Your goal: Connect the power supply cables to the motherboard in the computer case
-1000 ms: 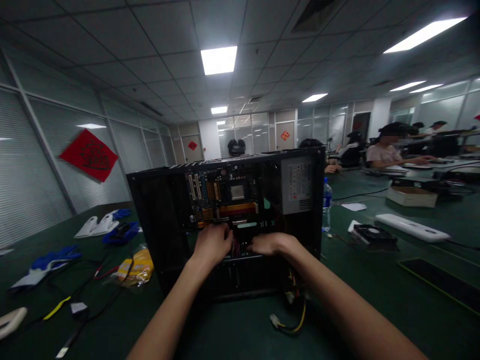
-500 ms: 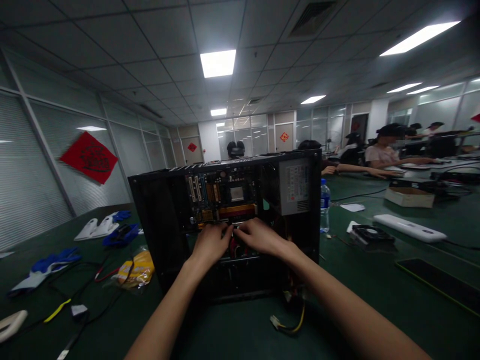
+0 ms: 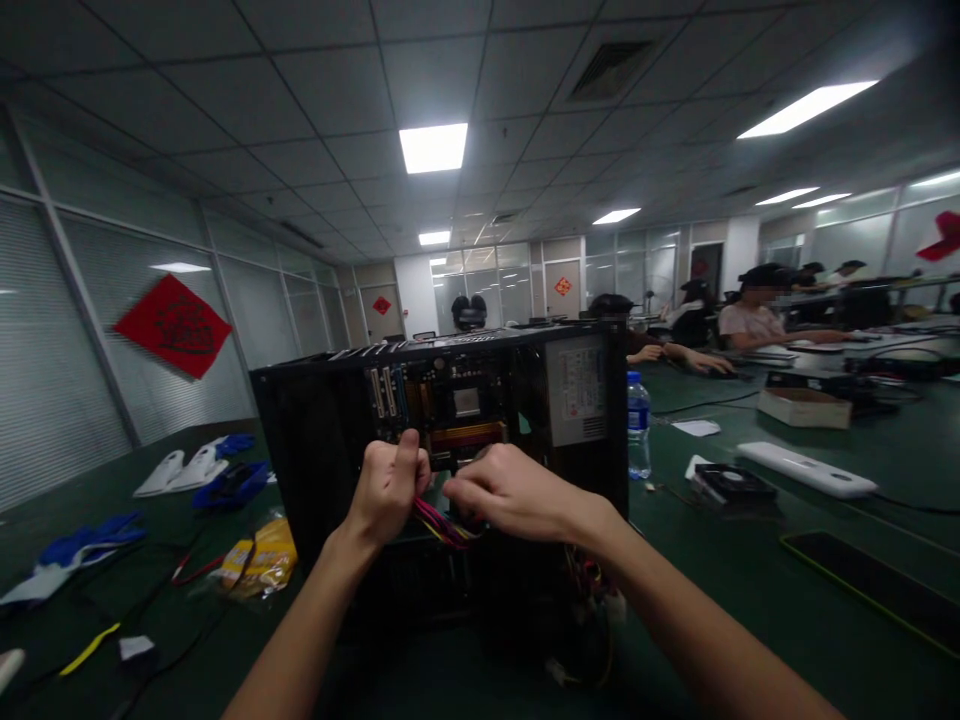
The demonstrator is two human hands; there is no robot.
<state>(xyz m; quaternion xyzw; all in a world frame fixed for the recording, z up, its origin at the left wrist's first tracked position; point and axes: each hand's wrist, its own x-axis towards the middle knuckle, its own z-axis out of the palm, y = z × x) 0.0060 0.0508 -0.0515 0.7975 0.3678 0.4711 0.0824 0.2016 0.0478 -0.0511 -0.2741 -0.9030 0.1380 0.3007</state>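
Note:
An opened black computer case (image 3: 300, 440) stands on the table before me, its inside facing me. Inside it show the motherboard (image 3: 480, 375), a gold-and-red memory module (image 3: 469, 434) and a silver power supply (image 3: 576, 388). My left hand (image 3: 390, 482) is closed in a fist, thumb up, around a bundle of coloured wires (image 3: 442, 525) at the lower front of the motherboard. Close beside it, my right hand (image 3: 517, 490) has its fingers curled in above the wires; what they grip is hidden. Loose power connectors (image 3: 592, 590) hang at the lower right of the case.
Left lie work gloves (image 3: 184, 470), a blue tray (image 3: 231, 486), a yellow packet (image 3: 262, 555) and cables. Right stand a water bottle (image 3: 638, 425), a cooling fan (image 3: 735, 485), a white power strip (image 3: 806, 470) and an open box (image 3: 804, 405). Co-workers sit beyond.
My left hand has come up and back toward me with the wire bundle, thumb now raised. My right hand has curled and moved slightly lower. The view has tilted slightly up.

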